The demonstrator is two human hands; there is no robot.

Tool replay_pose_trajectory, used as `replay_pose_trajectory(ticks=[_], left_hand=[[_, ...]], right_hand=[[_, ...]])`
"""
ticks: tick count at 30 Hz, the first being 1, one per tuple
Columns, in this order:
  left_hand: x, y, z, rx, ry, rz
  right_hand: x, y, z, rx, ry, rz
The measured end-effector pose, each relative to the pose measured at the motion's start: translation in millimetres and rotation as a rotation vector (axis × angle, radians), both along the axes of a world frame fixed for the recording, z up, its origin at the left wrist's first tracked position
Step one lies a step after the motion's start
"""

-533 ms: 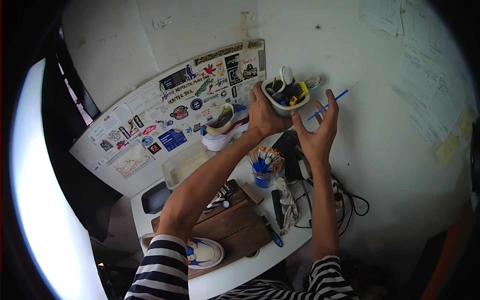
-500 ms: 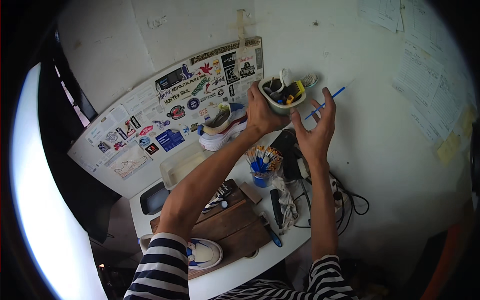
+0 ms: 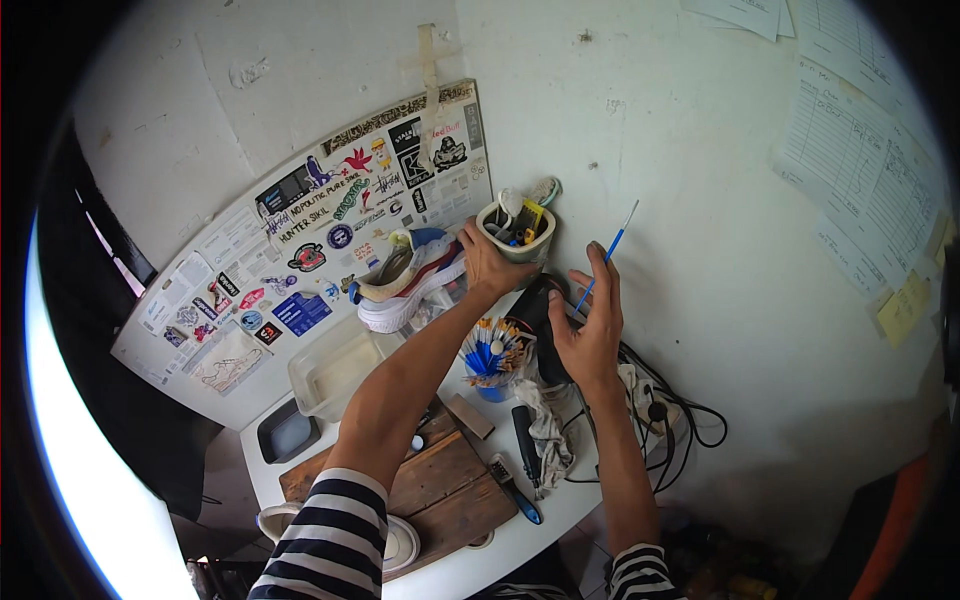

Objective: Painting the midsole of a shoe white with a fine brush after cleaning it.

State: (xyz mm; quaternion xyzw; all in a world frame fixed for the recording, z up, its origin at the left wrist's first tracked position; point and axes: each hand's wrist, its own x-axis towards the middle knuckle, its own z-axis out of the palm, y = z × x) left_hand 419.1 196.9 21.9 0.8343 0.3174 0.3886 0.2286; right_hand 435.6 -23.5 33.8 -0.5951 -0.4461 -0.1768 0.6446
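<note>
My left hand (image 3: 488, 262) is closed around the side of a pale square-mouthed container (image 3: 538, 252) at the back of the table. Several tools stand in it, among them a yellow piece (image 3: 533, 215) and a brush with white bristles (image 3: 510, 203). Just to the right, my right hand (image 3: 592, 330) holds a thin blue paintbrush (image 3: 612, 250) between its fingers, tip pointing up. A cup of blue-handled paintbrushes (image 3: 495, 360) stands below the container. Whether the container's base touches the table is hidden.
A sneaker (image 3: 410, 280) leans near the stickered board (image 3: 300, 210). Clear plastic tub (image 3: 335, 365), dark tray (image 3: 288, 432), wooden board (image 3: 440, 490), scrub brush (image 3: 515, 490), rag (image 3: 548, 430) and a black tool (image 3: 526, 440) lie on the table. Cables (image 3: 700, 410) run at the right.
The container has come down and left in view with my left hand. My right hand has dropped too, still holding the paintbrush, now more upright. The whole view has shifted.
</note>
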Motion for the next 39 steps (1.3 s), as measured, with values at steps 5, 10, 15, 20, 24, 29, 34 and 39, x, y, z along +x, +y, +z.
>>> replay_pose_trajectory(ticks=[5,10,15,20,24,29,34,39], left_hand=[[7,-2,-4,0.073,0.154,0.109],[9,1,-6,0.084,0.189,0.104],[-1,10,-2,0.082,0.210,0.051],[-5,-2,16,0.074,0.234,0.020],[-10,-6,25,0.069,0.261,0.018],[-12,-17,23,0.057,0.246,-0.009],[-15,-39,11,0.185,0.031,-0.055],[-26,-69,23,0.197,-0.032,-0.131]], right_hand=[[3,-15,-9,-0.001,-0.036,-0.038],[-2,-24,-12,-0.069,-0.002,-0.028],[-16,-32,-12,-0.081,0.019,-0.003],[-17,-40,-19,-0.101,-0.002,-0.027],[-18,-41,-19,-0.103,0.003,-0.035],[-20,-42,-19,-0.120,0.000,-0.033],[-24,-46,-19,-0.093,-0.007,-0.025],[-30,-69,-5,-0.081,-0.015,-0.086]])
